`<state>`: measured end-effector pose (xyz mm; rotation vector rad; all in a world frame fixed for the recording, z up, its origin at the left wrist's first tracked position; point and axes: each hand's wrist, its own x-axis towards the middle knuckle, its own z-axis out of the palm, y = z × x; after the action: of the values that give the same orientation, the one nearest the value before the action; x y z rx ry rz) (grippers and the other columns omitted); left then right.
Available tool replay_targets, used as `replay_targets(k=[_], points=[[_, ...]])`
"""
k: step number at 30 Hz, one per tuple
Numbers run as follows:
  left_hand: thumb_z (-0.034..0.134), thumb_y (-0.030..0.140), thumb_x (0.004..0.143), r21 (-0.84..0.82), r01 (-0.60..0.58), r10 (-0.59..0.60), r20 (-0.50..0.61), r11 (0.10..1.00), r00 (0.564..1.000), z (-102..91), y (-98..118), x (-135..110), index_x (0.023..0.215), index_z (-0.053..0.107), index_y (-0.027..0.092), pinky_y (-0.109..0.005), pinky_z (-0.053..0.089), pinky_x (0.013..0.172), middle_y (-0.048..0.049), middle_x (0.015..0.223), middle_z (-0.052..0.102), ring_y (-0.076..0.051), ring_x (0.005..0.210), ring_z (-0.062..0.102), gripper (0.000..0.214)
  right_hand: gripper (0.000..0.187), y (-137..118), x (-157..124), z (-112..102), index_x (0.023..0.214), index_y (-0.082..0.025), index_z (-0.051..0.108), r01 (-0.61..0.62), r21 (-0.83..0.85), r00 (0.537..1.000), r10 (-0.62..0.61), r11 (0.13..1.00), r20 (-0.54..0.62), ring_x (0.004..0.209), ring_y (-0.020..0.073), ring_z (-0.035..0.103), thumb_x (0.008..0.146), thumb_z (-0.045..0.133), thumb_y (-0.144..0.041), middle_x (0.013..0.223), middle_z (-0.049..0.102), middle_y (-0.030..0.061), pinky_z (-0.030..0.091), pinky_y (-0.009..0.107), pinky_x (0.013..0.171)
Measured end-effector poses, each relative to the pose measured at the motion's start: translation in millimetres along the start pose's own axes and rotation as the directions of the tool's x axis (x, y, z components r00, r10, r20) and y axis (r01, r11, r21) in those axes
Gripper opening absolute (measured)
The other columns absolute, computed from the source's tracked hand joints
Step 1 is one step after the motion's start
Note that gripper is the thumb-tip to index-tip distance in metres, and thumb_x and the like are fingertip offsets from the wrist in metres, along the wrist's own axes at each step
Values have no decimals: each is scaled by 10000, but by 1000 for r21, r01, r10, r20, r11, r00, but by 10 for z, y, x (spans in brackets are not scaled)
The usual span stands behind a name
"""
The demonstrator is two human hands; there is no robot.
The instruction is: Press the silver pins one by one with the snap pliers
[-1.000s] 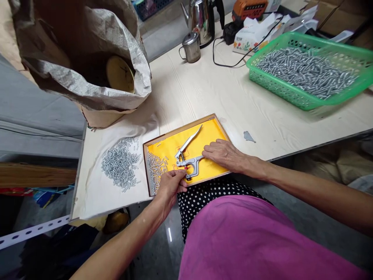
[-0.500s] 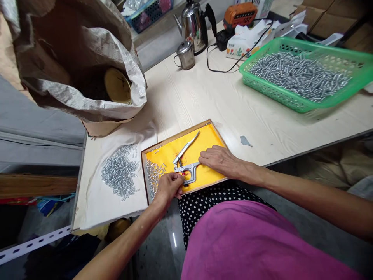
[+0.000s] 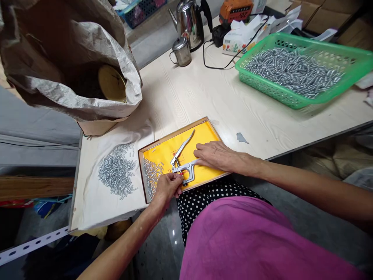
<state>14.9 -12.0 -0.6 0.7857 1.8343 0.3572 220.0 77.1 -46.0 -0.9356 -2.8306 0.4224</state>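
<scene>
A shallow wooden tray with a yellow lining (image 3: 210, 130) sits at the table's near edge. In it lies a silver hand press tool (image 3: 183, 160) with one long handle raised. My right hand (image 3: 217, 155) rests over the tool's lower handle, fingers curled on it. My left hand (image 3: 167, 186) is pinched at the tool's jaw, fingers closed on something too small to name. Several small metal pins (image 3: 151, 175) lie in the tray's left end.
A pile of metal pins (image 3: 116, 171) lies on a white cloth left of the tray. A green basket (image 3: 344, 89) full of pins stands at the right. A large open sack (image 3: 72, 58) stands far left. A kettle (image 3: 190, 19), steel mug (image 3: 181, 51) and cable lie behind.
Both hands stay at the tool; my left hand's fingers have closed in tighter at the jaw. The view has shifted slightly, so everything sits a little further left.
</scene>
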Motion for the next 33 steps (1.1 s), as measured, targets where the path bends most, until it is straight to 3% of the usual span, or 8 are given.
replay_targets(k=[3, 8, 14, 23, 25, 28, 30, 33], points=[[722, 355, 777, 0, -9, 9, 1, 1000, 1000, 1, -11, 5, 604, 585, 162, -170, 286, 353, 42, 372, 502, -63, 310, 399, 293, 451, 55, 97, -53, 1192, -157, 595, 40, -8, 997, -41, 999, -67, 1050, 273, 553, 927, 598, -522, 1263, 595, 153, 417, 372, 806], [726, 340, 781, -9, -20, 19, -17, 1000, 1000, 1, -43, 15, 588, 589, 159, -174, 267, 350, 42, 369, 499, -56, 301, 376, 298, 892, 247, 276, -39, 1438, -130, 437, 151, -63, 987, -154, 987, -51, 1324, 396, 376, 772, 701, -661, 1465, 464, 215, 358, 524, 1016], [660, 251, 820, 1, -7, 7, -32, 1000, 999, 1, -56, 19, 570, 586, 160, -174, 274, 354, 38, 371, 507, -60, 303, 386, 276, 892, 266, 368, -139, 1381, -81, 479, 148, -110, 988, -141, 983, 64, 1100, 339, 489, 744, 706, -663, 1241, 600, 179, 394, 478, 923], [682, 364, 819, 108, -53, 58, -41, 993, 998, -89, -118, 37, 608, 610, 168, -212, 334, 416, 11, 448, 549, -98, 373, 451, 298, 536, 131, 206, -125, 1053, -136, 630, 73, -122, 997, -73, 990, 9, 947, 269, 488, 758, 770, -561, 1043, 614, 124, 392, 361, 759], [680, 360, 832, 306, -248, 297, -126, 919, 947, -99, -112, 19, 720, 672, 159, -250, 446, 528, -40, 631, 648, -151, 542, 584, 230, 439, 93, 168, -124, 1016, -147, 625, 58, -111, 998, -59, 992, -10, 939, 260, 495, 801, 754, -507, 1036, 618, 119, 393, 353, 749], [696, 331, 841, 614, -512, 692, -80, 601, 717, -26, -51, 44, 1114, 678, 159, -398, 528, 866, -132, 1103, 680, -272, 1001, 641, 324, 397, 20, 130, -146, 1034, -138, 614, 39, -91, 999, -40, 995, -6, 954, 255, 504, 824, 756, -443, 1041, 619, 118, 397, 347, 752], [702, 308, 839, 708, -588, 791, 68, 391, 608, 70, 14, 120, 1335, 544, 146, -500, 462, 1025, -182, 1332, 580, -331, 1224, 537, 545, 428, -25, 113, -171, 1075, -112, 610, 22, -77, 1000, -21, 997, 10, 976, 258, 508, 827, 759, -427, 1050, 620, 126, 407, 354, 771], [655, 280, 866, 742, -626, 796, 221, 238, 564, 198, 109, 268, 1458, 372, 95, -549, 410, 1084, -229, 1408, 507, -352, 1292, 465, 682, 502, -61, 88, -210, 1117, -82, 605, -2, -49, 999, 4, 999, 36, 991, 265, 511, 835, 738, -476, 1064, 619, 142, 420, 364, 799]])
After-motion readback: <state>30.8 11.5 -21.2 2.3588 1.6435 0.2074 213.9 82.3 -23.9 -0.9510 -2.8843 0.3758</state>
